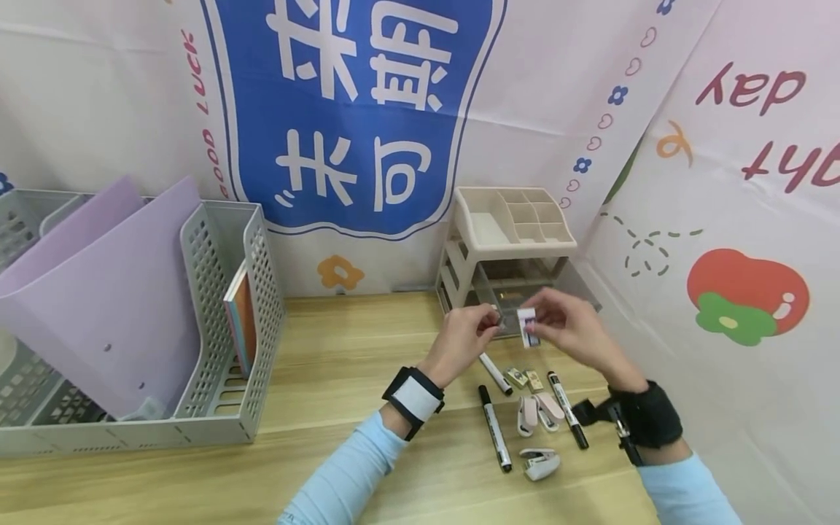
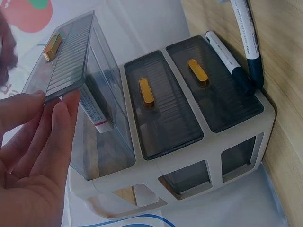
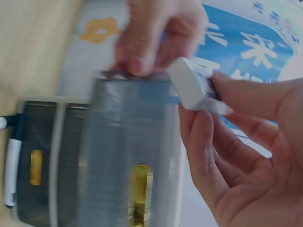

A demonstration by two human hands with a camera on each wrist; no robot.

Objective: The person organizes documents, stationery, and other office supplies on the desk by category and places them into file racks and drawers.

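My left hand (image 1: 459, 337) pinches the front corner of the top clear drawer (image 2: 111, 151), which is pulled out of the cream desktop organizer (image 1: 521, 252). Between the thumb and fingers of my right hand (image 1: 580, 337) is a white eraser (image 3: 187, 87) with a blue-and-white sleeve, held up beside the drawer front. Through the drawer's wall shows a white packet (image 2: 96, 111) with printed text and a red stripe. The two lower drawers (image 2: 163, 109), with gold handles, are pushed in.
On the wooden table lie black-and-white markers (image 1: 495, 430), small staplers (image 1: 540, 464) and small patterned boxes (image 1: 534, 380). A grey file rack (image 1: 216, 430) with purple folders (image 1: 131, 292) stands left. Printed cloth (image 1: 558, 95) hangs behind and to the right.
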